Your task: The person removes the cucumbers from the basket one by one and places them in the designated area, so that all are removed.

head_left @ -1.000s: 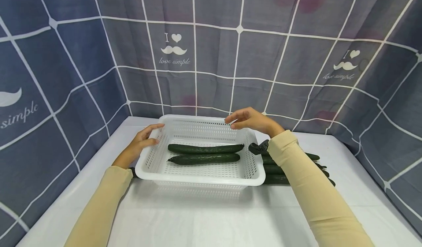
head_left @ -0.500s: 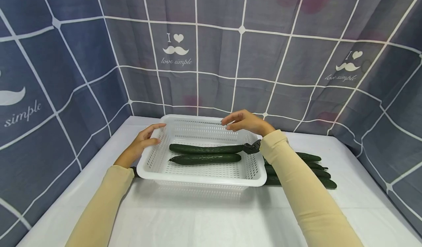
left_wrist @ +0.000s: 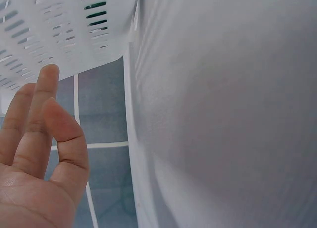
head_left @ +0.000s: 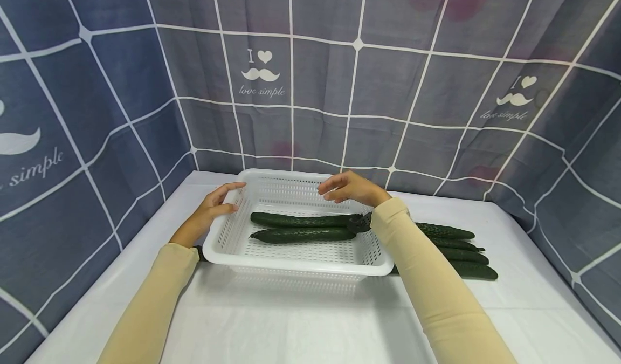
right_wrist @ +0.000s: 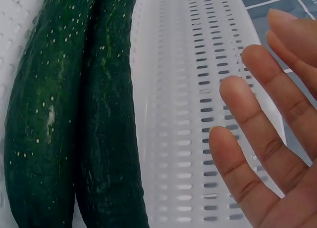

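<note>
Two dark green cucumbers lie side by side in a white perforated basket (head_left: pixel 296 265), the far cucumber (head_left: pixel 296 220) close behind the near cucumber (head_left: pixel 303 235). At the basket's left end, the left hand (head_left: pixel 209 208) rests its fingers on the rim; in the left wrist view that hand (left_wrist: pixel 44 139) has its fingers extended by the basket's wall. Above the basket's back right part hovers the right hand (head_left: pixel 353 187), holding nothing. Its fingers are loosely bent and spread in the right wrist view, where the hand (right_wrist: pixel 272 149) is beside the two cucumbers (right_wrist: pixel 44 114).
Several more cucumbers (head_left: pixel 473 270) lie on the white tabletop (head_left: pixel 291 321) to the right of the basket, partly behind the right sleeve (head_left: pixel 436 283). A grey-blue checked curtain (head_left: pixel 320 83) stands behind the table and at both sides.
The right hand has moved left and slightly down over the basket, its dark wrist device now in front of the cucumbers' right ends. The left hand keeps its place at the rim.
</note>
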{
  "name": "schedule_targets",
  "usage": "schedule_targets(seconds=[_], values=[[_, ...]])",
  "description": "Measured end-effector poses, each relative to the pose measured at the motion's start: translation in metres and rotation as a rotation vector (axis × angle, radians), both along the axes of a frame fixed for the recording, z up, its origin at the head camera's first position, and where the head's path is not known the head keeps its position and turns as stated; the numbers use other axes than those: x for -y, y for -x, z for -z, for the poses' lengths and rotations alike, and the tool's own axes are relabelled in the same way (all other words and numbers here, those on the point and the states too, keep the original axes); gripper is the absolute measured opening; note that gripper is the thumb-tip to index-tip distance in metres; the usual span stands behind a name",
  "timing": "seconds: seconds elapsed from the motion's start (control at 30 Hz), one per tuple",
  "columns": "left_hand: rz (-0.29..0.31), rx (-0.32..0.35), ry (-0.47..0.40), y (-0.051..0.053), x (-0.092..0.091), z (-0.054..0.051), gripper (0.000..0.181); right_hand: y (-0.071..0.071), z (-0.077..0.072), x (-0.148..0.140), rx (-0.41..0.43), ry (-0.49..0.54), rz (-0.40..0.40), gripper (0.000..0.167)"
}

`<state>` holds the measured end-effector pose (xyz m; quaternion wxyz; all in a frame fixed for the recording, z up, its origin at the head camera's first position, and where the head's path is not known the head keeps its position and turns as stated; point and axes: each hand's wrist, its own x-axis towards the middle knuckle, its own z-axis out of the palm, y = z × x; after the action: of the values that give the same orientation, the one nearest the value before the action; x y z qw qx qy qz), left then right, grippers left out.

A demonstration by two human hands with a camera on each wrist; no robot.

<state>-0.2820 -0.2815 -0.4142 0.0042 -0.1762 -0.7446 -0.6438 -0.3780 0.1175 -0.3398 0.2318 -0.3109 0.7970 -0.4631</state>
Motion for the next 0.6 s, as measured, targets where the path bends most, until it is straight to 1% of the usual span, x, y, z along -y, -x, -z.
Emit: schedule_targets(seconds=[0.2,0.3,0.6], values=[[-0.003,-0.003,-0.006,0.000,-0.001,0.000,0.056,0.001,0.001,0.006,0.006,-0.036,0.010,0.045],[0.005,-0.003,-0.007,-0.001,-0.002,0.000,0.056,0.001,0.001,0.011,0.010,-0.047,0.016,0.045],[0.000,0.019,0.000,-0.001,0.000,0.000,0.060,0.000,0.004,0.025,0.028,-0.070,-0.010,0.043]])
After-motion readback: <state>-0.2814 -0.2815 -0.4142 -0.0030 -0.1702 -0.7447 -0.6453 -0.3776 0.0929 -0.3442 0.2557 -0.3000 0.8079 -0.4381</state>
